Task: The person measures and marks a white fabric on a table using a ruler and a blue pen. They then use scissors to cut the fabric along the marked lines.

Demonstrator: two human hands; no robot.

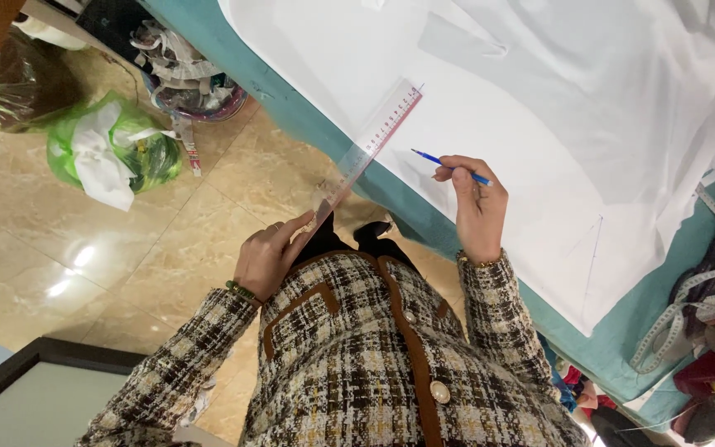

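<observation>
Left hand (268,257): pinching near end of clear ruler (368,146), off the table edge.
Right hand (477,207): gripping blue pen (448,165) over white fabric (556,108).
Progress: faint line (593,257) drawn at right; ruler not laid flat.

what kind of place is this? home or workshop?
Likely a tailoring or sewing workshop. White fabric is spread over a teal-covered table, the left hand holds a clear ruler, the right hand holds a blue pen, and a measuring tape lies at the table's edge.
</observation>
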